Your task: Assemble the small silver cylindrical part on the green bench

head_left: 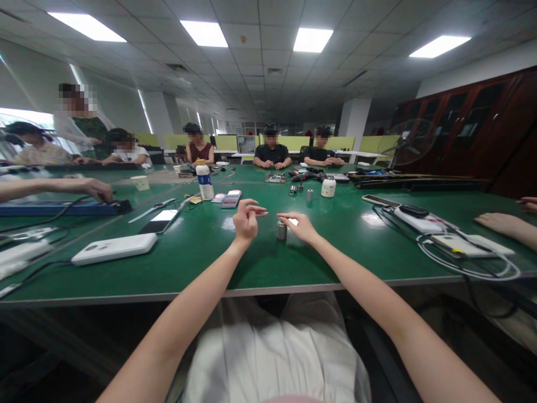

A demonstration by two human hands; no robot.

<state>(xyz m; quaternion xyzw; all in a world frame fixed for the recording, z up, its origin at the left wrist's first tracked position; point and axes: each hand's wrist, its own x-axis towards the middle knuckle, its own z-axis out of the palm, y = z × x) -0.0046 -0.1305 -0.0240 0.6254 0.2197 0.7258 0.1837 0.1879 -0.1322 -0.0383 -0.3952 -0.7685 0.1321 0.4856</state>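
A small grey metal cylinder point(281, 231) stands upright on the green table in front of me. My right hand point(301, 226) reaches over it from the right, its fingers closed together at the cylinder's top. Whether they lift it or only touch it, I cannot tell. Just left of the cylinder, my left hand point(246, 221) hovers above the table with fingers half bent and apart. Nothing shows in that hand, and it does not touch the cylinder. Farther back stand a second small grey cylinder point(309, 195) and a white round jar point(328, 187).
At left lie a white power bank point(115, 248), a phone point(159, 221) and cables. A bottle point(205, 180) stands beyond my left hand. To the right are a white power strip point(419, 218) with coiled cable and a co-worker's hand point(497, 221). Another person's hand point(94, 189) reaches in at left.
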